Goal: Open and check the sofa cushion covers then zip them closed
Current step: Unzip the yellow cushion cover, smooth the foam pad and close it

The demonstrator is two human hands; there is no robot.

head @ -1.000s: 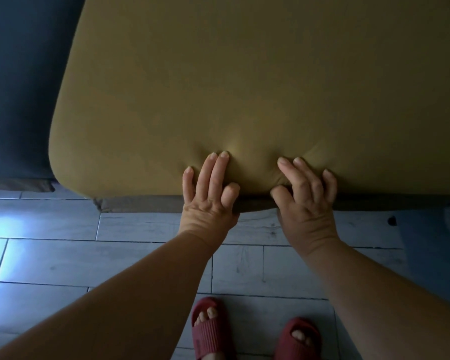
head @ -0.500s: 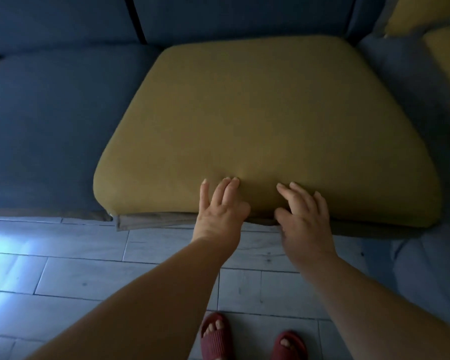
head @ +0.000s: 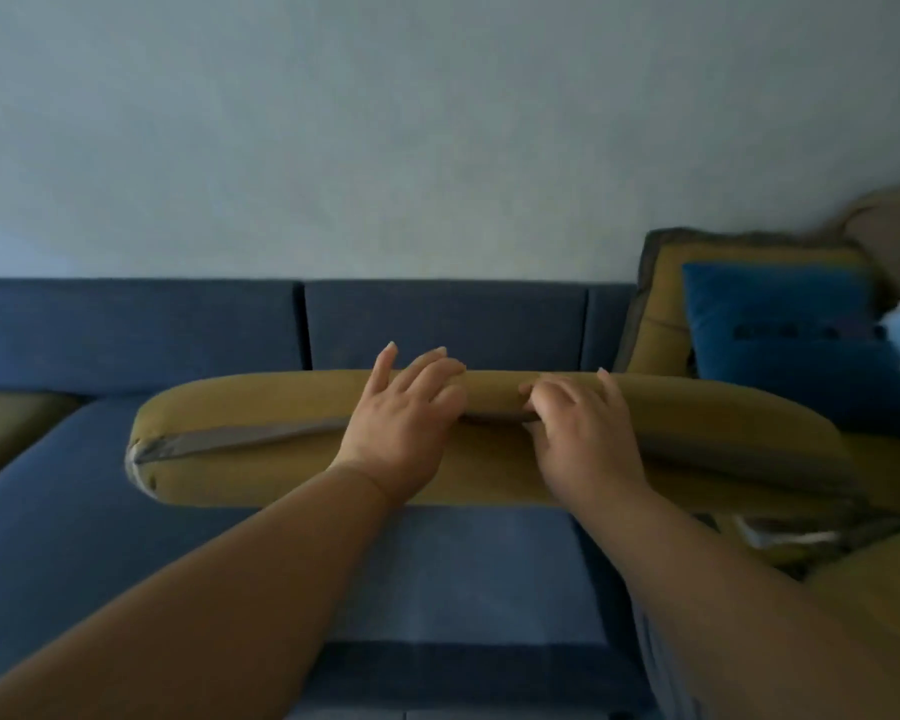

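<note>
A mustard seat cushion point(head: 261, 407) is raised on edge above the blue sofa seat point(head: 463, 563), its long side facing me. A grey zipper strip point(head: 230, 440) runs along that side. My left hand point(head: 401, 423) grips the cushion's upper edge near the middle, fingers draped over the top. Just to its right, my right hand point(head: 583, 433) holds the same side with fingers curled at the grey strip. The zipper pull is not visible; I cannot tell whether the zip is open or closed.
Blue backrests point(head: 126, 330) stand behind against a pale wall. At the right a blue pillow point(head: 780, 345) leans on another mustard cushion point(head: 661, 324). More mustard cushions lie at the far left point(head: 6, 428) and lower right point(head: 879, 579).
The cushion lay flat with both hands at its front edge; it has been tipped up so its zipper side faces me. The view has risen from floor to wall.
</note>
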